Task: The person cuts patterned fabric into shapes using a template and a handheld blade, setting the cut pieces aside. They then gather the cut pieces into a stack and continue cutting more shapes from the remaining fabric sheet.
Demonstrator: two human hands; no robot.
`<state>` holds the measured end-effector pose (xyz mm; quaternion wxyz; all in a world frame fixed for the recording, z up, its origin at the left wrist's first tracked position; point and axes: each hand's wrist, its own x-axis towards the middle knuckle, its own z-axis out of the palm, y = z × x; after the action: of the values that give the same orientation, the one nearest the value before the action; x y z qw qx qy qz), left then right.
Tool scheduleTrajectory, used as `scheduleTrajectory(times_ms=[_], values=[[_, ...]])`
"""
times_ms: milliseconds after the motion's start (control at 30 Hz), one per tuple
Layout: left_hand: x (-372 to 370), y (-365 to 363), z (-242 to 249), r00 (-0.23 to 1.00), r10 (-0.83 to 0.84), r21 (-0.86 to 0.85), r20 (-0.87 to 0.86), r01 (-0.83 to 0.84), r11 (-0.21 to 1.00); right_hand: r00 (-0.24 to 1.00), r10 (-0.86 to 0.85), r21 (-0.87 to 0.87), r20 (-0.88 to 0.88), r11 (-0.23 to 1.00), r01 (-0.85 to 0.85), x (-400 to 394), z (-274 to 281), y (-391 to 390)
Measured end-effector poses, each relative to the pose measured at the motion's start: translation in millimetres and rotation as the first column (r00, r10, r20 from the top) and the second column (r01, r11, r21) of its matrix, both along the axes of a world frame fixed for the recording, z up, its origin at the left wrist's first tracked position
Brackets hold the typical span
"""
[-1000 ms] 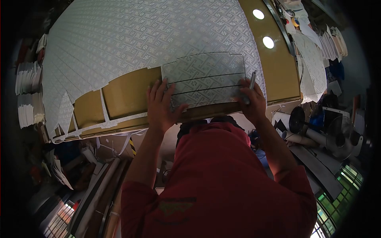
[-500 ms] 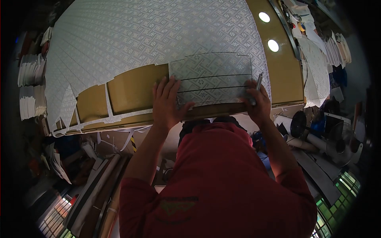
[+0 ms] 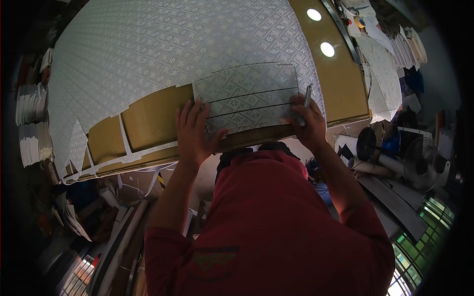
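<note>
A clear template (image 3: 247, 89) with dark lines across it lies on the patterned silvery fabric (image 3: 197, 39) near the table's front edge. My left hand (image 3: 194, 129) rests with its fingers spread over the template's left edge and lower left corner. At the lower right corner is my right hand (image 3: 310, 118), its fingers curled round a slim metal tool (image 3: 307, 96) that points up and away. Some of that hand's fingers touch the template's right edge.
Brown board (image 3: 153, 118) shows where fabric has been cut away, crossed by thin fabric strips. A long metal ruler (image 3: 343, 32) lies at the right, beside papers (image 3: 377, 74). Stacked sheets (image 3: 33, 103) stand at the far left. A fan (image 3: 422, 165) is at the lower right.
The whole view has shifted, so table, template and hands appear further left. Both hands keep their places on the template.
</note>
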<state>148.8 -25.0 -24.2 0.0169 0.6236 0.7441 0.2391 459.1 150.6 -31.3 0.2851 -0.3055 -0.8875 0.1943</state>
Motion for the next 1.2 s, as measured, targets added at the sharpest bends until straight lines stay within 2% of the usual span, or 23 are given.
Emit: scheduleTrajectory(times_ms=[1200], values=[[-2.1, 0.6, -4.6, 0.999, -0.032, 0.051, -0.035, 0.034, 0.998, 1.0, -0.001, 0.002, 0.012, 1.0, 0.001, 3.6, -4.1, 0.3]])
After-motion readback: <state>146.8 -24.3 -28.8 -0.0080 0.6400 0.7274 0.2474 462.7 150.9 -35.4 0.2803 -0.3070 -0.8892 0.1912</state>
